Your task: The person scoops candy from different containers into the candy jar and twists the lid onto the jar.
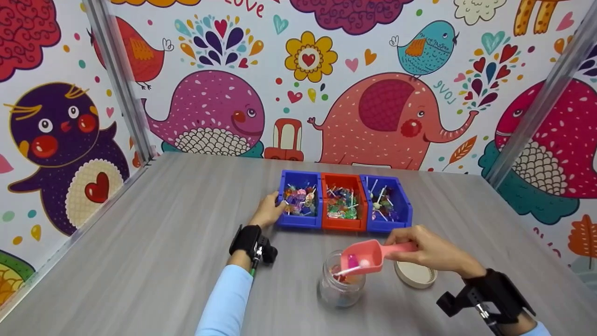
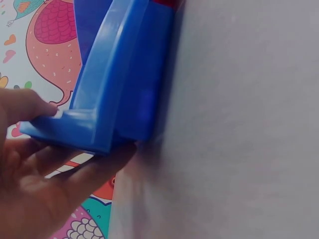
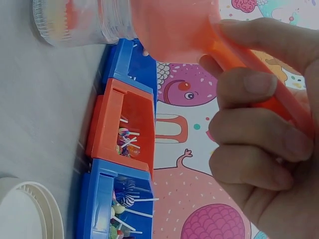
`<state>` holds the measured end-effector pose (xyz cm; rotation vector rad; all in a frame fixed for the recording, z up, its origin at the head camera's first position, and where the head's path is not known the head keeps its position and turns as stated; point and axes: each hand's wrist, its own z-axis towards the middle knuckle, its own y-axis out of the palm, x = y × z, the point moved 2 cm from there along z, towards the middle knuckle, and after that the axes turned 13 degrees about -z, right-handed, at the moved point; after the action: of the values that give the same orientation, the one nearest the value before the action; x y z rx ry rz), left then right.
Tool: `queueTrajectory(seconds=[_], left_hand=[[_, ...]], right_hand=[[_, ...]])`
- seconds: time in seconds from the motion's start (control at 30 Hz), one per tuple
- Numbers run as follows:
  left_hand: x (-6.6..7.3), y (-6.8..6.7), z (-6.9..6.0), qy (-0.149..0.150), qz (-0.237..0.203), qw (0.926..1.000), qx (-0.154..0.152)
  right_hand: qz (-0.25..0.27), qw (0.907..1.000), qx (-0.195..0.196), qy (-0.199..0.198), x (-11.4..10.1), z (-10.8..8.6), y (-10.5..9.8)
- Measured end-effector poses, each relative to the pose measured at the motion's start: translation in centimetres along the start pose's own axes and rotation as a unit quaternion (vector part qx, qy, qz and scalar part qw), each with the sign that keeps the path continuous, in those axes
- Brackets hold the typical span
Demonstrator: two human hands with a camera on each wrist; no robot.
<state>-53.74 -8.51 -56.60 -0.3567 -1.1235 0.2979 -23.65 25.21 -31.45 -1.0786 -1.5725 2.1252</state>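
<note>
My right hand (image 1: pixel 422 249) grips the handle of a pink scoop (image 1: pixel 373 254), which is tilted over the mouth of a clear jar (image 1: pixel 340 291). A lollipop (image 1: pixel 352 268) with a white stick lies in the scoop's front. Some candy shows inside the jar, though the scoop hides part of it. At the left blue bin (image 1: pixel 298 221), my left hand (image 1: pixel 268 210) holds the side wall, thumb on the rim and fingers beneath it, as the left wrist view shows. Wrapped candies and lollipops fill the bottom of that bin.
A red bin (image 1: pixel 344 225) and a right blue bin (image 1: pixel 389 224), both with lollipops, adjoin the left one in a row. Right of the jar lies a white lid (image 1: pixel 417 276). Printed panels (image 1: pixel 289 102) stand behind the grey table (image 1: pixel 186 210).
</note>
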Motion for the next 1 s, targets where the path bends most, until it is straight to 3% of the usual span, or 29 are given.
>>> queueTrajectory(seconds=[0.07,0.1,0.13,0.23,0.33,0.4,0.47,0.6,0.63,0.7,0.77,0.9,1.0], left_hand=[[-0.5,0.2,0.2,-0.005,0.004,1.0,-0.001],[0.1,0.1,0.0,-0.009,0.009,0.9999,-0.003],[1.8,-0.3,-0.6,-0.023,0.014,0.9996,-0.011],[7.4,-1.9,-3.1,-0.009,0.02,0.9998,-0.002],[12.6,-3.6,-5.1,-0.032,-0.008,0.9993,-0.02],[13.9,-4.1,-5.7,-0.032,-0.024,0.9989,-0.024],[15.8,-4.6,-6.5,-0.051,-0.028,0.9979,-0.028],[18.7,-5.2,-7.7,-0.048,-0.016,0.9984,-0.023],[20.0,-5.5,-8.2,-0.076,-0.014,0.9967,-0.026],[20.5,-5.6,-8.3,-0.081,-0.019,0.9962,-0.026],[20.1,-5.6,-8.2,-0.084,-0.02,0.9959,-0.027],[13.9,-4.0,-6.0,-0.009,-0.002,0.9999,0.005],[12.9,-3.6,-5.4,-0.018,-0.001,0.9998,0.004]], right_hand=[[0.003,1.0,0.0,0.001,0.0,0.0,0.0],[0.005,1.0,0.0,0.002,0.1,0.0,0.0],[0.007,1.0,0.0,0.002,0.1,0.0,0.0],[0.007,1.0,-0.001,0.002,0.0,0.0,0.0],[-0.004,0.9999,-0.006,0.009,-0.2,0.0,-0.2],[-0.015,0.9998,-0.007,0.013,-0.4,0.1,-0.4],[-0.028,0.9995,-0.007,0.015,-0.6,0.2,-0.6],[-0.044,0.999,0.0,0.01,-1.0,0.3,-1.0],[-0.048,0.9988,0.003,0.006,-1.1,0.3,-1.0],[-0.054,0.9985,0.007,0.0,-1.2,0.3,-1.2],[-0.057,0.9983,0.01,-0.003,-1.4,0.3,-1.2],[-0.066,0.9977,0.013,-0.005,-1.6,0.3,-1.3],[-0.074,0.9971,0.016,-0.004,-1.6,0.3,-1.4]])
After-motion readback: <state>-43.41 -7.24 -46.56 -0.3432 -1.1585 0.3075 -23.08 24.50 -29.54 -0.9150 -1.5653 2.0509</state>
